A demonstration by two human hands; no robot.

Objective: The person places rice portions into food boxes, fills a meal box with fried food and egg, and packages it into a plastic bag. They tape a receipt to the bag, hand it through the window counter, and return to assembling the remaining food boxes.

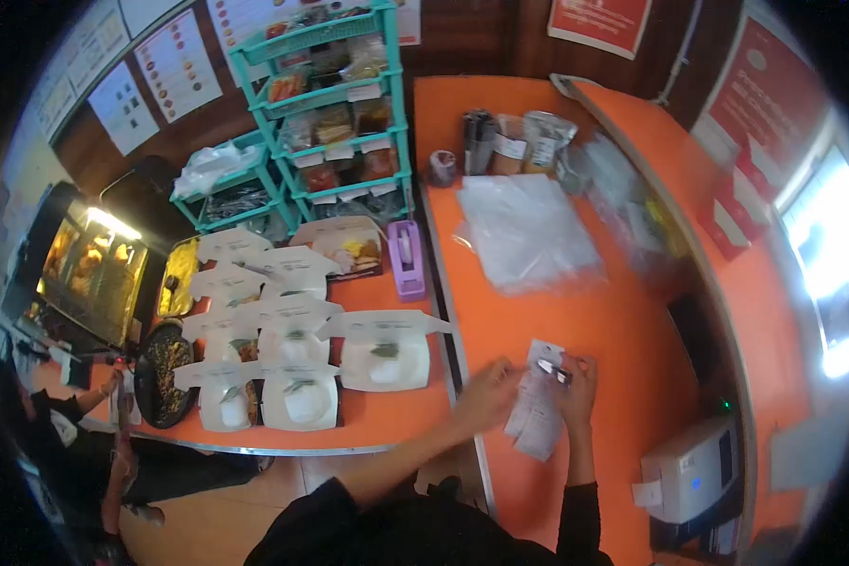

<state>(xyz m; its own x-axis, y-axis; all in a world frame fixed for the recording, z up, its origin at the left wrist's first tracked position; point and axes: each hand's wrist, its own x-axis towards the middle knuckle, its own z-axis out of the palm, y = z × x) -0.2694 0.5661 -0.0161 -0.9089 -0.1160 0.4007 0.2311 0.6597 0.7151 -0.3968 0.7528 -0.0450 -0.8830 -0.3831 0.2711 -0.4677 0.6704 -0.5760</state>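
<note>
Over the orange counter, my right hand (576, 387) grips a bunch of long white printed receipts (538, 420) by their right side. A small shiny dark-and-metal object (554, 371) lies across their upper part at my right fingertips; its exact kind is unclear. Just left of the receipts is my left hand (486, 401), slightly blurred, its fingers drawn together near the paper's left edge. Whatever those fingers pinch, if anything, is hidden.
Open white food boxes (384, 363) with rice stand on the left counter, beside a purple tape dispenser (406, 261) and a dark pan (167, 373). Clear plastic bags (530, 231) lie ahead, a white printer (693, 472) at right. Another person (75, 443) works at far left.
</note>
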